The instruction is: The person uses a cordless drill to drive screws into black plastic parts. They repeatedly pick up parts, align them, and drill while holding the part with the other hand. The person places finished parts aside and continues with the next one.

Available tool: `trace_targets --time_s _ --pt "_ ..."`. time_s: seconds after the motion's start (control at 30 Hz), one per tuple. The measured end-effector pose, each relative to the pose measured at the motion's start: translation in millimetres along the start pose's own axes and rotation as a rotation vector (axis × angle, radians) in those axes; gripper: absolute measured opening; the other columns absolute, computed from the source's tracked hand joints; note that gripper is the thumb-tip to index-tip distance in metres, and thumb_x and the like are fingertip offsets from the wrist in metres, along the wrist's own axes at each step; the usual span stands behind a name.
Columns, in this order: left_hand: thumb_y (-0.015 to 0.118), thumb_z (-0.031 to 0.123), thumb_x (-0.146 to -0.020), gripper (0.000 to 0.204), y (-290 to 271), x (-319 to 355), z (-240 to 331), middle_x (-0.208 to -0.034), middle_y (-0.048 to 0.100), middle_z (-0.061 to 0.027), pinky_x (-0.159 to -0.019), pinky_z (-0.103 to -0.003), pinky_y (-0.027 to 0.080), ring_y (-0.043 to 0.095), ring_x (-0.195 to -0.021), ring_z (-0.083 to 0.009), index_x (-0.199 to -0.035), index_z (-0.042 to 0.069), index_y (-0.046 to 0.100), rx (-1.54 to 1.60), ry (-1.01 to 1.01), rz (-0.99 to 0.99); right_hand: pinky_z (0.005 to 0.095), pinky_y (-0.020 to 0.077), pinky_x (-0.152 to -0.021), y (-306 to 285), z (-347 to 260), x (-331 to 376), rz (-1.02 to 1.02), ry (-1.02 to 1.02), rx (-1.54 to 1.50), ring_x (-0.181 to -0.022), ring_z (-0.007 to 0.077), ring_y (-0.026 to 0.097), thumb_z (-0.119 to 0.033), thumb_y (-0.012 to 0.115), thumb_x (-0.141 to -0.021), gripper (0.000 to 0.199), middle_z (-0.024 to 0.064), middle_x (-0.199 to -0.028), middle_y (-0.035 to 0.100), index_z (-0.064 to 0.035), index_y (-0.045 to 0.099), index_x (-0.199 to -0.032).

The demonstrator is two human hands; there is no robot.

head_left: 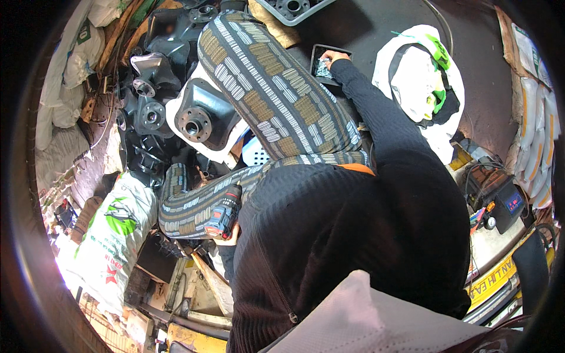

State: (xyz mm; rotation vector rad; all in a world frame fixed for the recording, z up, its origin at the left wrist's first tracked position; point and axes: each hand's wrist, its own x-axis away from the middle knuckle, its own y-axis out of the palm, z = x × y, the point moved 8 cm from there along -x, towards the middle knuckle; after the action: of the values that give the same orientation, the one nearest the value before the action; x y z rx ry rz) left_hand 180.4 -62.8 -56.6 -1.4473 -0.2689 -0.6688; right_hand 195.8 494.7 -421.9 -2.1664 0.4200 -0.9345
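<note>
My right hand (pixel 334 57) reaches far forward into a small black tray (pixel 347 50). Its fingers are curled down on a heap of small silvery pieces that look like screws (pixel 322 69). By my left thigh, my left hand (pixel 231 236) is closed around a blue and black cordless drill (pixel 222 215); most of that hand is hidden under the tool and my sleeve. Between my legs lies a large black moulded part (pixel 213 106) with a round flanged hub, on a white surface. A light blue perforated plastic piece (pixel 255 152) shows beside it.
Several similar black flanged parts (pixel 154 115) are piled at the left. A grey bin (pixel 288 20) stands at the far edge. White sacks lie at the right (pixel 419 76) and lower left (pixel 118 235). A dark machine with a lit display (pixel 500 200) stands at the right.
</note>
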Motion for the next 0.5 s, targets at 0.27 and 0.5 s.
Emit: trace_targets --time_s 0.27,0.5 --pt "0.076 0.036 -0.066 0.075 4.5 -14.0 5.2 -0.125 0.049 -0.0143 -0.103 -0.043 0.029 0.044 -0.118 -0.0310 -0.126 0.004 0.044 0.009 0.023 0.020 0.0264 0.0519 -0.051 -11.6 11.2 23.3 -0.131 0.369 -0.825 -0.061 0.0129 0.057 -0.006 0.053 -0.083 0.010 0.0041 -0.069 0.058 -0.0043 0.061 -0.088" --pt "0.076 0.037 -0.066 0.075 8.5 -15.5 8.5 -0.125 0.049 -0.0143 -0.103 -0.043 0.028 0.044 -0.118 -0.0315 -0.126 0.004 0.044 0.024 0.020 0.040 0.0322 0.0457 -0.042 -1.5 33.3 32.2 -0.044 0.663 -1.482 -0.049 0.0141 0.047 -0.019 0.043 -0.086 0.018 0.0033 -0.062 0.047 -0.0043 0.053 -0.085"
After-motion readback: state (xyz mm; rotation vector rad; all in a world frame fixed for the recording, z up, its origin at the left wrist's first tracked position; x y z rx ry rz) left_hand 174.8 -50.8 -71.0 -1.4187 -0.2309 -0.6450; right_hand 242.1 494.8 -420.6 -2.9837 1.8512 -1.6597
